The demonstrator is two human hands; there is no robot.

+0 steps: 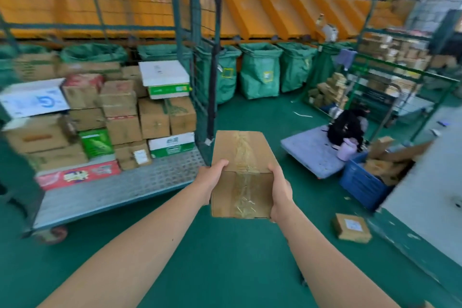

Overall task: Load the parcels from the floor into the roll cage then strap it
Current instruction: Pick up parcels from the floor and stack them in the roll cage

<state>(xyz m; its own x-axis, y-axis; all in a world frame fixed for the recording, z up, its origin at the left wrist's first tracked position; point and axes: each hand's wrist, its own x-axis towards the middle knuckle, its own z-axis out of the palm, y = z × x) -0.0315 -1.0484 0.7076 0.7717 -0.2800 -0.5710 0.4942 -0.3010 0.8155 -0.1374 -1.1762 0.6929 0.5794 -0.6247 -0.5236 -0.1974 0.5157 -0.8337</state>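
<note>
1. Brown cardboard, sealed down its middle with clear, crinkled tape: in the head view this is the box we carry. It is up in the air before us, over the green floor and just right of the roll cage.
2. Our left hand grips the box's left flank with the thumb over the top edge. Our right hand clasps the right flank the same way.
3. We judge it stiff and fairly light, since two side grips carry it level. The tape looks slick, so the bare card on the flanks is the surer hold.
4. The cage has a perforated metal deck and green wire walls. Square cartons are stacked at its back, and a limp black strap hangs by the corner post.
5. One small parcel lies on the floor to our right, flat with a white label. We would take it by its two opposite edges.
</note>
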